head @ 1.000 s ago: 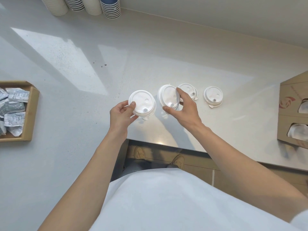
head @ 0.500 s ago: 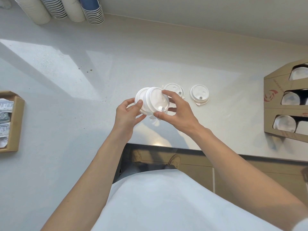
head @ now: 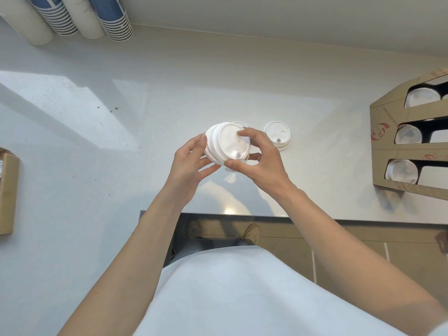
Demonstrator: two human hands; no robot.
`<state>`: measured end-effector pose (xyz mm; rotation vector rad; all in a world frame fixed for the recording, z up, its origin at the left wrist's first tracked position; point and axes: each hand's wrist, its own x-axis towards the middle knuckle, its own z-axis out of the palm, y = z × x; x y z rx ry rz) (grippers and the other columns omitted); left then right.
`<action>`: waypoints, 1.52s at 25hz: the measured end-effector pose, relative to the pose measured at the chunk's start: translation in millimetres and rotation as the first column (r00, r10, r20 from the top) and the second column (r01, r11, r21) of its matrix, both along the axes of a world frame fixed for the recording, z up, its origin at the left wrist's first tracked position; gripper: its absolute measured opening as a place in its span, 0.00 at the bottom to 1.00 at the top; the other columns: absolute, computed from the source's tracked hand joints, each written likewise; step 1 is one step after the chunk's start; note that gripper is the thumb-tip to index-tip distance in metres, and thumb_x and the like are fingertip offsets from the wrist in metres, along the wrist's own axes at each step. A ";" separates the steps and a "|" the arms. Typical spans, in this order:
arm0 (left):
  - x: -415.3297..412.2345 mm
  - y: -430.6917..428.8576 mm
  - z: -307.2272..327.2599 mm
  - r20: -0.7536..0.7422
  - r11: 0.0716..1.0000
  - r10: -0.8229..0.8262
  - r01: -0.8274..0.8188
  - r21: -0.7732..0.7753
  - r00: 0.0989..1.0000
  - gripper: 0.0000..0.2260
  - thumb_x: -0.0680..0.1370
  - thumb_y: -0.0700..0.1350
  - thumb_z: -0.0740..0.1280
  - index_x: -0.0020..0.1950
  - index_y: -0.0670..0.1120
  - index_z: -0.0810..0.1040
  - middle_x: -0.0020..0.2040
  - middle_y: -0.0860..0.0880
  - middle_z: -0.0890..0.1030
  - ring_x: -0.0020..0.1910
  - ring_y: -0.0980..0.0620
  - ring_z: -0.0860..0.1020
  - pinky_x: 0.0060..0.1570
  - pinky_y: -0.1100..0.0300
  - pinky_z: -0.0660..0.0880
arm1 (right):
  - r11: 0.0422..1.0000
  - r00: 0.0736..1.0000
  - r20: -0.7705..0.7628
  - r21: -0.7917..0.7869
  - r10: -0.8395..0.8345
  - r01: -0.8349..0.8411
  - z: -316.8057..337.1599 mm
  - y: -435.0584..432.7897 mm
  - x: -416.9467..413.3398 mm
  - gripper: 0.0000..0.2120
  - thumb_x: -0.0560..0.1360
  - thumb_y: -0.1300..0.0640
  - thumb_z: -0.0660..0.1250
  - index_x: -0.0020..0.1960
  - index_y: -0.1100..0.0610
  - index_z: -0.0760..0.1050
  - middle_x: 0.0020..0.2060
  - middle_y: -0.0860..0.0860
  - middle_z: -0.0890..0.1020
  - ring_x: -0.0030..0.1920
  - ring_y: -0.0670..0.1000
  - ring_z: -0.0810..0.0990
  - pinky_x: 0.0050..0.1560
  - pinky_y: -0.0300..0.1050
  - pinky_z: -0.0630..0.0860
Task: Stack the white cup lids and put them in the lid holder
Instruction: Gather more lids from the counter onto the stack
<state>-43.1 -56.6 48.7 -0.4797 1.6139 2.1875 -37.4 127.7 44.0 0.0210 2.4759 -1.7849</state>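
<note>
Two white cup lids are nested into a small stack, held tilted above the white counter. My left hand grips the stack from the left. My right hand pinches the top lid's rim from the right. Another white lid lies flat on the counter just right of my hands. A further lid peeks out behind the stack, mostly hidden. The cardboard lid holder stands at the right edge, with white lids showing in three slots.
Stacks of paper cups lie along the back wall at top left. A cardboard box sits at the left edge. The counter's front edge runs just below my hands, with the floor and my shoes beneath.
The two lids were apart, one in each hand; I brought them together and they now sit nested as one stack. The view has shifted right, showing more of the lid holder.
</note>
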 end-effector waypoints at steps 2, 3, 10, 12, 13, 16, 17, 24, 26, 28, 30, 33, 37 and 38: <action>-2.1 5.2 2.7 -0.011 1.000 -0.013 0.013 -0.011 1.000 0.19 0.81 0.52 0.67 0.70 0.46 0.77 0.59 0.47 0.85 0.58 0.47 0.84 0.55 0.54 0.82 | 1.000 1.000 -0.021 0.006 -0.011 0.011 -0.4 4.5 0.0 0.28 0.65 0.54 0.82 0.63 0.50 0.75 0.65 0.44 0.73 0.64 0.46 0.75 0.53 0.40 0.80; -2.9 7.3 3.8 -0.010 1.000 -0.015 0.015 -0.015 1.000 0.20 0.79 0.51 0.70 0.70 0.46 0.76 0.59 0.45 0.85 0.59 0.46 0.84 0.57 0.53 0.81 | 1.000 1.000 -0.028 0.003 -0.013 0.013 -0.7 6.7 -0.3 0.28 0.65 0.54 0.82 0.63 0.50 0.76 0.65 0.44 0.73 0.65 0.47 0.74 0.53 0.40 0.80; -6.0 25.6 13.2 -0.035 0.999 -0.043 0.042 -0.010 0.998 0.17 0.80 0.44 0.69 0.69 0.46 0.78 0.55 0.46 0.87 0.60 0.44 0.84 0.60 0.50 0.80 | 0.984 0.996 -0.006 -0.158 -0.084 0.082 2.1 29.0 -7.5 0.12 0.76 0.59 0.72 0.58 0.48 0.80 0.66 0.47 0.77 0.67 0.50 0.76 0.54 0.43 0.79; -6.6 33.1 15.0 -0.043 0.999 -0.044 0.044 -0.012 0.998 0.17 0.81 0.44 0.68 0.70 0.46 0.77 0.54 0.47 0.87 0.60 0.44 0.83 0.61 0.49 0.80 | 0.981 0.994 -0.017 -0.159 -0.111 0.107 3.1 35.9 -9.7 0.11 0.78 0.60 0.69 0.57 0.48 0.81 0.66 0.49 0.78 0.65 0.51 0.78 0.55 0.46 0.79; -6.2 37.4 16.1 -0.047 0.999 -0.044 0.044 -0.015 0.998 0.17 0.81 0.44 0.68 0.70 0.46 0.77 0.54 0.48 0.87 0.61 0.44 0.83 0.61 0.49 0.80 | 0.979 0.993 -0.016 -0.166 -0.120 0.115 3.9 39.5 -10.5 0.11 0.78 0.61 0.69 0.58 0.49 0.81 0.65 0.49 0.78 0.64 0.51 0.79 0.55 0.47 0.79; -2.9 51.7 18.5 -0.061 0.999 -0.046 0.045 -0.022 0.997 0.16 0.82 0.44 0.67 0.70 0.46 0.77 0.54 0.49 0.87 0.61 0.44 0.83 0.62 0.49 0.79 | 0.976 0.991 -0.017 -0.180 -0.129 0.124 4.0 52.3 -11.5 0.11 0.78 0.61 0.69 0.59 0.52 0.80 0.64 0.51 0.79 0.61 0.51 0.80 0.55 0.50 0.80; -1.5 56.1 19.3 -0.068 0.999 -0.050 0.049 -0.021 0.996 0.16 0.82 0.44 0.66 0.70 0.46 0.77 0.54 0.49 0.87 0.61 0.44 0.83 0.62 0.49 0.79 | 0.975 0.991 -0.017 -0.187 -0.129 0.124 3.8 56.5 -11.4 0.11 0.78 0.61 0.69 0.59 0.52 0.80 0.64 0.51 0.79 0.60 0.51 0.80 0.54 0.51 0.80; 7.9 91.3 18.1 -0.072 1.000 -0.013 0.012 -0.015 0.997 0.17 0.83 0.40 0.64 0.72 0.46 0.75 0.56 0.45 0.86 0.61 0.44 0.83 0.61 0.50 0.80 | 0.965 0.990 -0.017 -0.225 -0.143 0.136 1.7 88.0 -13.0 0.09 0.78 0.60 0.69 0.57 0.52 0.81 0.59 0.53 0.81 0.57 0.52 0.81 0.49 0.45 0.80; 11.0 101.1 16.6 -0.067 1.000 0.011 -0.012 -0.016 0.998 0.18 0.83 0.39 0.64 0.73 0.45 0.74 0.58 0.44 0.85 0.61 0.45 0.83 0.61 0.51 0.80 | 0.965 0.990 -0.010 -0.227 -0.142 0.136 -1.3 95.8 -13.2 0.09 0.78 0.59 0.69 0.57 0.52 0.81 0.58 0.53 0.81 0.56 0.52 0.82 0.49 0.46 0.81; 14.2 108.5 13.4 -0.050 0.998 0.052 -0.053 -0.015 0.997 0.19 0.82 0.39 0.65 0.73 0.44 0.73 0.58 0.44 0.85 0.61 0.44 0.83 0.61 0.51 0.80 | 0.963 0.991 0.011 -0.235 -0.136 0.135 -6.4 101.7 -13.1 0.08 0.77 0.59 0.69 0.57 0.53 0.81 0.58 0.52 0.82 0.56 0.53 0.82 0.50 0.49 0.82; 18.4 114.2 10.3 -0.016 0.993 0.113 -0.113 -0.022 0.993 0.19 0.82 0.40 0.66 0.74 0.43 0.72 0.58 0.44 0.85 0.61 0.44 0.83 0.61 0.50 0.80 | 0.964 0.993 0.018 -0.239 -0.119 0.120 -11.0 105.0 -12.1 0.09 0.77 0.58 0.70 0.57 0.54 0.80 0.58 0.50 0.81 0.56 0.54 0.82 0.48 0.49 0.82; 25.9 119.9 6.6 0.013 0.979 0.198 -0.197 -0.059 0.980 0.20 0.81 0.40 0.68 0.72 0.41 0.72 0.58 0.42 0.84 0.60 0.44 0.83 0.58 0.51 0.81 | 0.970 0.997 0.011 -0.231 -0.074 0.074 -16.9 104.2 -10.5 0.11 0.77 0.59 0.70 0.59 0.57 0.79 0.57 0.50 0.81 0.56 0.55 0.82 0.42 0.43 0.80; 27.5 111.3 -3.6 0.021 0.962 0.260 -0.257 -0.095 0.965 0.19 0.81 0.39 0.68 0.72 0.40 0.73 0.60 0.40 0.83 0.60 0.44 0.83 0.57 0.52 0.82 | 0.978 0.998 0.048 -0.202 -0.036 0.045 -20.1 98.1 -18.1 0.11 0.79 0.57 0.68 0.61 0.57 0.77 0.55 0.46 0.80 0.52 0.46 0.81 0.47 0.40 0.80; 25.9 105.7 -6.0 0.029 0.957 0.276 -0.272 -0.103 0.961 0.19 0.81 0.39 0.68 0.72 0.40 0.73 0.60 0.40 0.83 0.60 0.44 0.83 0.57 0.52 0.82 | 0.985 0.997 0.061 -0.166 -0.037 0.047 -23.4 96.1 -23.4 0.12 0.79 0.56 0.68 0.62 0.57 0.76 0.55 0.46 0.80 0.51 0.44 0.80 0.48 0.38 0.79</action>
